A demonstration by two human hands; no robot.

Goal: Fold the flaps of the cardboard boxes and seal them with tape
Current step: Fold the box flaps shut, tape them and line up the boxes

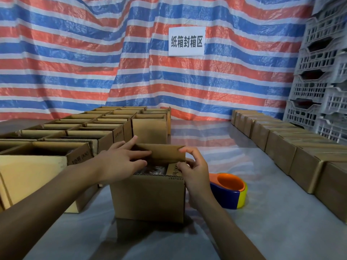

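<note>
One cardboard box [148,196] stands upright on the table [266,218], mouth up, far flap [159,152] raised, long side across the view. Left hand [120,162] rests flat-fingered on it; right hand [193,171] pinches its right flap. One tape dispenser [228,190] sits beside.

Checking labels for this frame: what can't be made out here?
Head view only.
- Contents of the front box: dark, partly covered by the left hand.
- Print on its side flap: partly under the right hand.
- Tape dispenser: one end behind the right hand.
- Row of boxes on the right: cut off by the frame edge.
</note>
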